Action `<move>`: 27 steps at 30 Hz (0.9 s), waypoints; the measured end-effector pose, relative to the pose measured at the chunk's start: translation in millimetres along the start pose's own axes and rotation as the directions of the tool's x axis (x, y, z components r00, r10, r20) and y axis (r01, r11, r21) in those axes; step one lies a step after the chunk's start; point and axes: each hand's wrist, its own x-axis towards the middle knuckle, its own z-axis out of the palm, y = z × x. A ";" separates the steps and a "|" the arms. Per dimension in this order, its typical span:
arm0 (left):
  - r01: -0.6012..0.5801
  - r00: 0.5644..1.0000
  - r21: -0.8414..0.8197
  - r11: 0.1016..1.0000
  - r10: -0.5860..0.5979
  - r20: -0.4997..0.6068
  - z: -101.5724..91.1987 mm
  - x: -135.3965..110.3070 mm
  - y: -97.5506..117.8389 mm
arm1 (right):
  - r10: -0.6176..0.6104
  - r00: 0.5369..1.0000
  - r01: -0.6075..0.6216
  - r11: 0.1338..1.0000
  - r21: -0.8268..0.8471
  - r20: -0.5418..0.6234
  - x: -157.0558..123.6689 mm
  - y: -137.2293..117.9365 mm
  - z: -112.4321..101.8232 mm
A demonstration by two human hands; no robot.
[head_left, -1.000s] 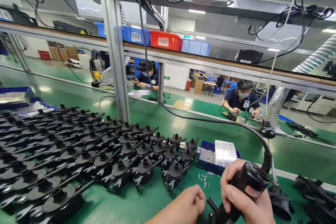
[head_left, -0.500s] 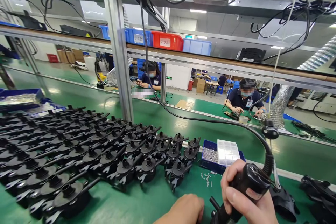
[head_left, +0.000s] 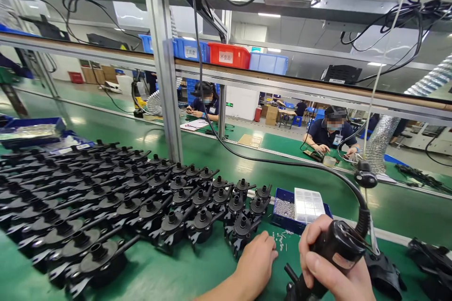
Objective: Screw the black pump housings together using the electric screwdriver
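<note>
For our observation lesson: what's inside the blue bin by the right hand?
The bin holds small shiny pieces and a pale compartmented case. These cover its floor; the right hand hides its near right corner.

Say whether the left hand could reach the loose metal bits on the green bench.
Likely yes: the left hand is close beside the loose metal bits, with nothing visibly between them; the right hand, holding a black tool, leaves that gap free.

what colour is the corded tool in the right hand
The corded tool in the right hand is mostly black, seen best in the head view.
</note>
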 end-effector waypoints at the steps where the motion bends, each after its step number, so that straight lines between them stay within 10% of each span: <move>1: 0.007 1.000 0.004 1.000 -0.007 -0.023 0.1 1.3 1.1 | 0.003 1.000 -0.003 1.000 -0.012 0.000 -0.1 0.8 -0.7; 14: -0.053 0.994 0.302 0.952 0.078 -0.071 79.9 -18.4 -29.2 | -0.001 1.000 0.001 0.999 0.049 0.003 0.1 -6.6 7.7; 27: -0.122 0.988 0.051 0.991 0.116 0.100 46.5 -9.8 -15.4 | -0.004 1.000 0.004 1.000 0.016 0.004 0.4 -6.5 8.1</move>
